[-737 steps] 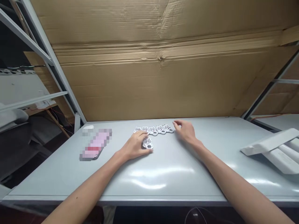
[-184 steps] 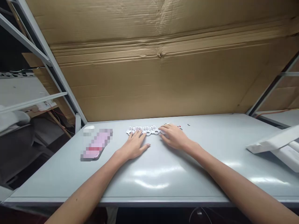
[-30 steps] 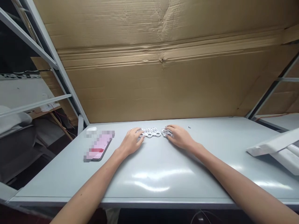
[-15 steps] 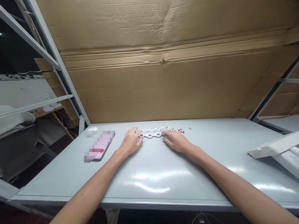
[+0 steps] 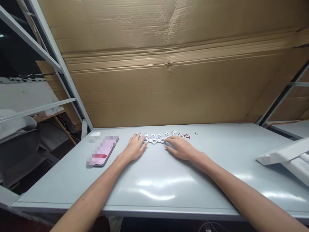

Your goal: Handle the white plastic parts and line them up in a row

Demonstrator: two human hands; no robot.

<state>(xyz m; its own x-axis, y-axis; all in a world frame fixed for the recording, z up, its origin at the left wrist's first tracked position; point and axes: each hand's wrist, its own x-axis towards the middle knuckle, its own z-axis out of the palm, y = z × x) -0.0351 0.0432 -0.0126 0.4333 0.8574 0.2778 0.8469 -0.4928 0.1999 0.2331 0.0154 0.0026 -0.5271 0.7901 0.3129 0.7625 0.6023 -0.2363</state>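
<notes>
Several small white pieces with round holes (image 5: 153, 138) lie side by side in a slightly curved row near the back of the table. My left hand (image 5: 134, 147) rests at the row's left end, fingers stretched out and touching the pieces there. Over the right part of the row lies my right hand (image 5: 180, 146), its fingers extended and thumb apart, covering some of the pieces. Neither hand grips anything that I can see. Just beyond the right hand are small red and black bits (image 5: 187, 136), too small to name.
A pink phone-like object (image 5: 107, 149), partly blurred, lies left on the grey table (image 5: 154, 174), with a white item (image 5: 96, 133) behind it. White plastic-looking pieces (image 5: 285, 153) lie at the right edge. A cardboard wall (image 5: 169, 93) closes the back; a metal frame (image 5: 70, 77) stands left.
Both hands have shifted slightly to the left. The right hand has also come a little nearer, and more of the row's right end shows behind it.
</notes>
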